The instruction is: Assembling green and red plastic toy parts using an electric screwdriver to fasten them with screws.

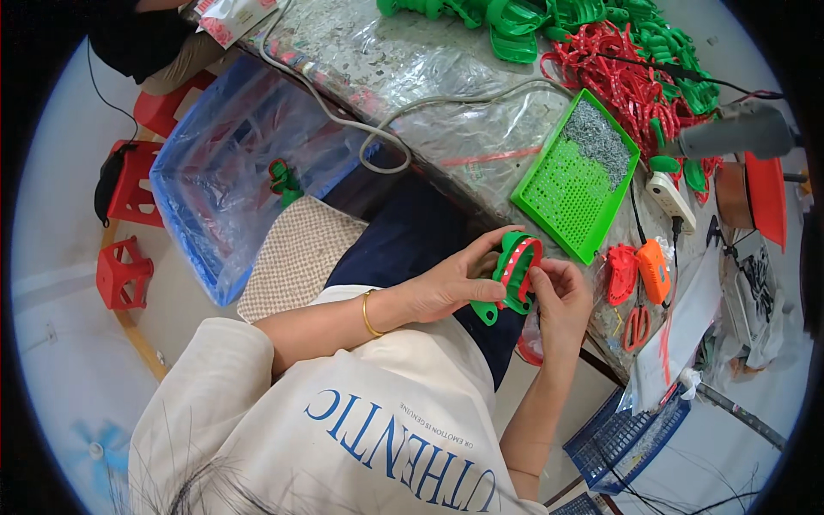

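Observation:
My left hand (463, 273) is closed round a green plastic crocodile-jaw toy (515, 239), held over my lap near the table edge. A red strip with white teeth (512, 263) lines the inside of the jaw. At the toy's right side, my right hand (564, 293) is closed, thumb and finger pinching the red strip. Just beyond the hands lies a bright green tray (525, 184) holding small metal screws (596, 133).
Red toothed strips (601, 73) and green jaw parts (515, 43) are heaped at the table's far side. Scissors (636, 328), an orange box (652, 270) and a power strip (671, 202) lie right. A plastic-lined blue bin (193, 184) stands left, near a seated person (137, 43).

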Demonstrator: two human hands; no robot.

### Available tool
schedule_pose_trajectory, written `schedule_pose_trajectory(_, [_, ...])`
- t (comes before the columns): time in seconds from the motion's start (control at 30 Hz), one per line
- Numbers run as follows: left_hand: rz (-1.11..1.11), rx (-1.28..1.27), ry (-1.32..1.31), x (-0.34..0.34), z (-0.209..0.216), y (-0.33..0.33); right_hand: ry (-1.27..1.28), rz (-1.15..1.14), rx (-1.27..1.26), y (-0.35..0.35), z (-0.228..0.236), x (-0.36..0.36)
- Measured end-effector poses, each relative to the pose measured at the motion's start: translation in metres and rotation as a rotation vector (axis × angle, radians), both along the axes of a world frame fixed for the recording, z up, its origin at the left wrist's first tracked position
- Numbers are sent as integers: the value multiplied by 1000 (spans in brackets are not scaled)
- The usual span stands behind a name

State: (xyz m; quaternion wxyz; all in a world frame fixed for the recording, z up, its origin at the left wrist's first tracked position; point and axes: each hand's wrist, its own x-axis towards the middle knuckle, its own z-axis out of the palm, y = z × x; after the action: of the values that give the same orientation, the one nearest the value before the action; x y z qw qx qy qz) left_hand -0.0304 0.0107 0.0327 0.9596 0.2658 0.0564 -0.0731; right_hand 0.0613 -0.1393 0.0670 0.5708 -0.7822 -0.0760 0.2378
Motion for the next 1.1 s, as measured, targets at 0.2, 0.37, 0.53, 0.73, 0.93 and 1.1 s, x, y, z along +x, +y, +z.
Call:
schedule_pose_trajectory(0.2, [27, 52, 11, -1, 0, -1, -9, -6, -42, 3, -2, -2])
schedule_pose_trajectory(0.37, [48, 167, 7, -3, 1, 0, 2, -21, -21, 4, -4, -5])
schedule_pose_trajectory(0.53, [-50, -155, 68, -7, -3, 6, 88, 32, 76, -5, -5, -3])
schedule_pose_trajectory(0.73, [-220, -669, 142, -10, -28, 1, 237, 7, 232, 7, 4, -15])
schedule_pose_trajectory(0.93, [-212, -664, 83, -10, -26, 3, 238, 16, 243, 11, 5, -19])
schedule_pose_trajectory(1.1, [-205, -642, 92, -9, -30, 3, 225, 36, 229, 12, 3, -20])
